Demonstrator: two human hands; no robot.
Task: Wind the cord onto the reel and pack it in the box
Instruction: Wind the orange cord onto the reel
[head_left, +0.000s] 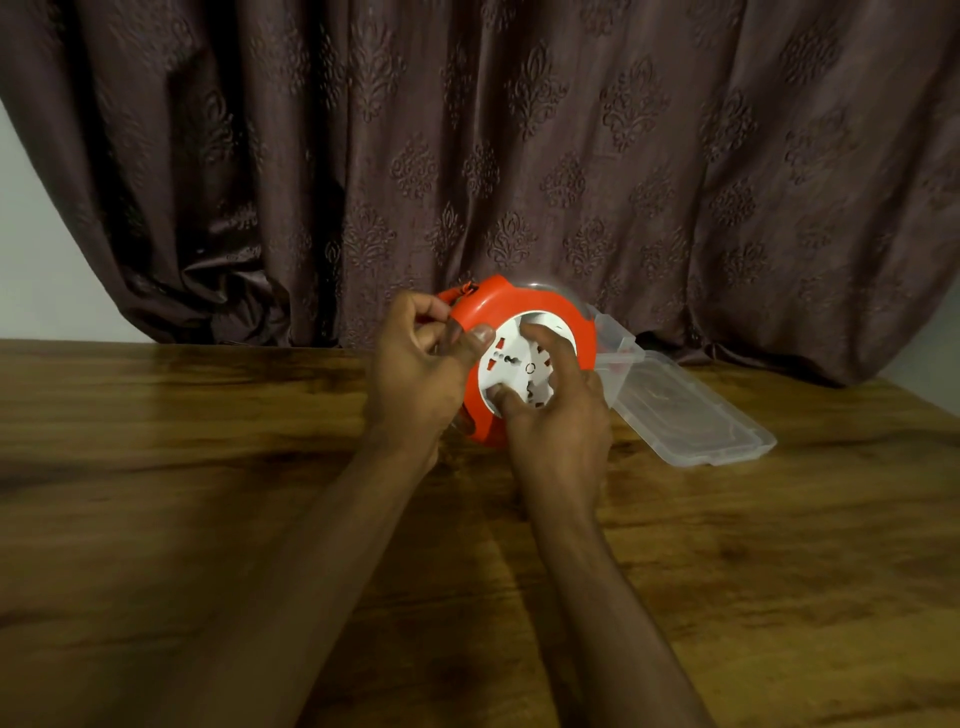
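Orange reel (524, 306) gripped at its rim by left hand (415, 374), white socket face (519, 364) pinched by right hand (556, 415), clear box (691, 415) lying open just right of the hands

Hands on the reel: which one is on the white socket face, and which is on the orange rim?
The right hand has its fingers on the white socket face. The left hand grips the reel's orange rim at its left edge.

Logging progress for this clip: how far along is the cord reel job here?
Mid-job. The clear box lies open on the table, nothing visibly inside. The left hand grips the orange reel; the right hand has fingers curled onto its white hub, apparently winding. Packing and closing remain.
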